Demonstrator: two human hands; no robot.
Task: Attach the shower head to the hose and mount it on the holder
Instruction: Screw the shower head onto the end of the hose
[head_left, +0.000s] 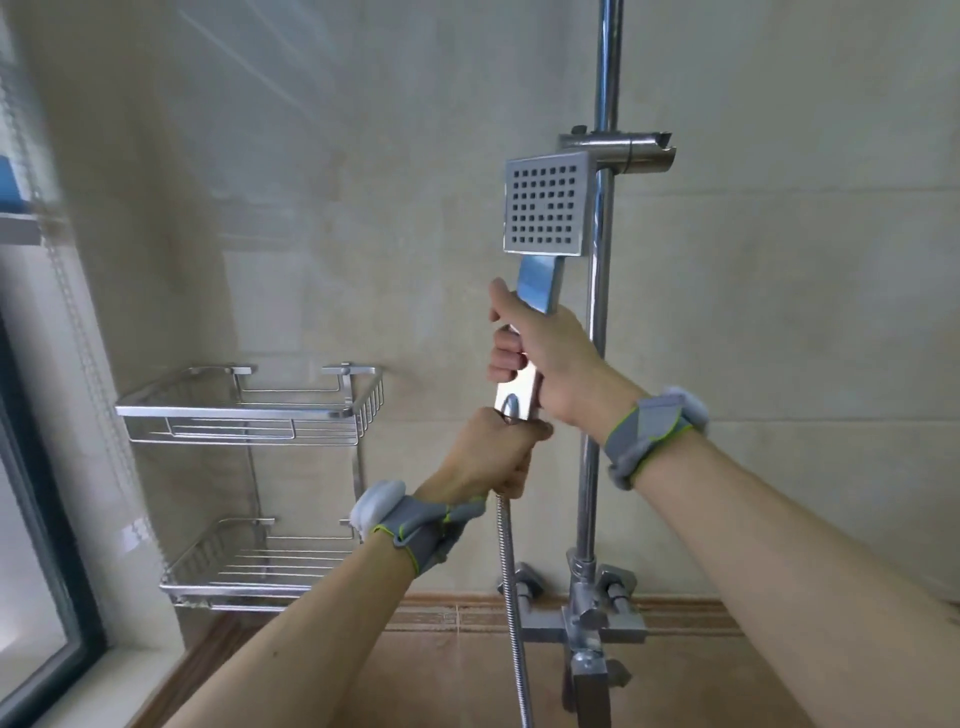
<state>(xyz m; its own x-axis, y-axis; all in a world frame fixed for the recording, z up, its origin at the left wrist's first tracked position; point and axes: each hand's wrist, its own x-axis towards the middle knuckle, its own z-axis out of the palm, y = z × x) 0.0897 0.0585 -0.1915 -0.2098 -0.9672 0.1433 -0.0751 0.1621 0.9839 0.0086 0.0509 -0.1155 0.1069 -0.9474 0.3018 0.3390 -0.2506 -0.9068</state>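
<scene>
just below and left of the holder (631, 150), the right hand (550, 358) grips the shower head (545, 208) by its handle while the left hand (493, 457) is clenched on the hose (511, 597) end, so better keep the handle still and turn the nut straight.

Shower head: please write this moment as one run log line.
right hand holds shower head handle | left hand grips hose end at handle base | holder empty
</scene>
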